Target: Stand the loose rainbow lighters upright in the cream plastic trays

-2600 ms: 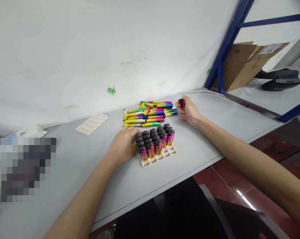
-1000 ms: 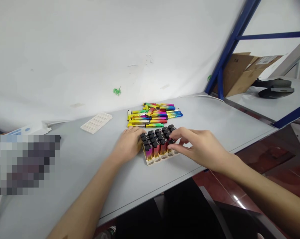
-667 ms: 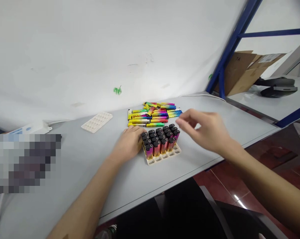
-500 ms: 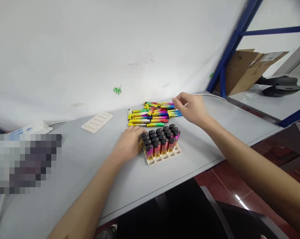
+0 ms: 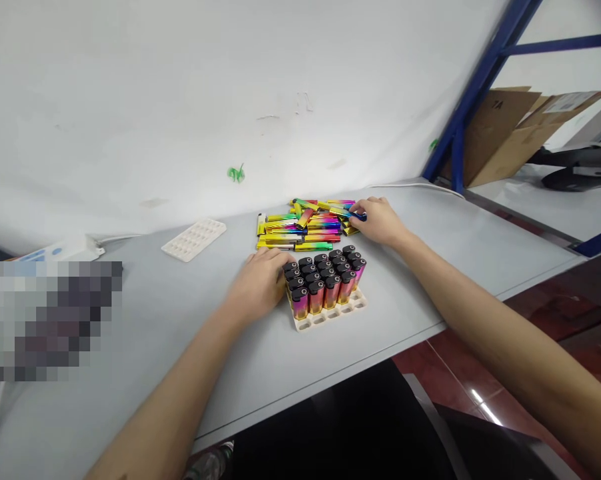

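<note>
A white slotted tray (image 5: 330, 316) holds several upright lighters (image 5: 331, 291) with black tops and pink-to-gold bodies; its front row of slots is bare. My left hand (image 5: 261, 283) rests against the tray's left side, fingers curled by the rear left lighters; whether they grip anything is hidden. Behind the tray lies a pile of shiny multicoloured lighters (image 5: 300, 230) on their sides. At the pile's right end, my right hand (image 5: 378, 220) has its thumb and fingers closed on a blue lighter (image 5: 348, 213).
A second white slotted tray (image 5: 194, 240) lies to the left on the grey table (image 5: 380, 333). Farther left are a white box (image 5: 55, 252) and a blurred patch. Blue frame posts (image 5: 458, 153) and a cardboard box (image 5: 505, 133) stand at the right.
My right hand has come down onto the right end of the pile and taken hold of a blue lighter. My left hand stays beside the tray. The view has shifted slightly.
</note>
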`<action>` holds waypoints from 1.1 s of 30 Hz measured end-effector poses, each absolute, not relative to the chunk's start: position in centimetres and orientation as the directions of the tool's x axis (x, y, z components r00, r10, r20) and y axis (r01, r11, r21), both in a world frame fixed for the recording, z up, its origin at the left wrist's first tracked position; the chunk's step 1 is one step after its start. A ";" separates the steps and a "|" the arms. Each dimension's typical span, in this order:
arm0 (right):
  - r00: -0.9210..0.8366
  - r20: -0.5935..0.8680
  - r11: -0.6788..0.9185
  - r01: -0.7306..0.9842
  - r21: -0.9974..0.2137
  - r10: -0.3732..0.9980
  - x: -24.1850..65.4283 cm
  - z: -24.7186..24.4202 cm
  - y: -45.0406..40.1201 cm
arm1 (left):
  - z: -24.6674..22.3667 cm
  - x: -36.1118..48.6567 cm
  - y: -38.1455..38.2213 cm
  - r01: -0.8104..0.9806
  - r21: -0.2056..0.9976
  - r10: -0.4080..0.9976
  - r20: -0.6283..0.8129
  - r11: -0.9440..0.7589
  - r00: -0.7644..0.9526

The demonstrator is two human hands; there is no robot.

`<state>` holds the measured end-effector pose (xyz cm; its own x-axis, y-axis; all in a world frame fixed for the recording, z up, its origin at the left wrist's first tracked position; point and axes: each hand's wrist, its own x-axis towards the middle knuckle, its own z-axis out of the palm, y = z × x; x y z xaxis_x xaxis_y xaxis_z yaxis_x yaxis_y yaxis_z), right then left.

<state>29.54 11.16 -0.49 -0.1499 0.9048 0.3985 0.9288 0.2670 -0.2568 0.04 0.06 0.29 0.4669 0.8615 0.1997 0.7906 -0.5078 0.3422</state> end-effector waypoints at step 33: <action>0.071 0.319 0.314 0.076 -0.946 0.945 29.2 1.9 9.9 | 0.8 0.2 -0.1 0.807 0.350 0.879 0.151 -0.476 0.453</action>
<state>29.16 9.88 1.86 0.0708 0.9450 0.3194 0.0762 0.3141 -0.9463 0.20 -0.05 0.77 0.4530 0.8787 0.1508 0.8070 -0.4760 0.3496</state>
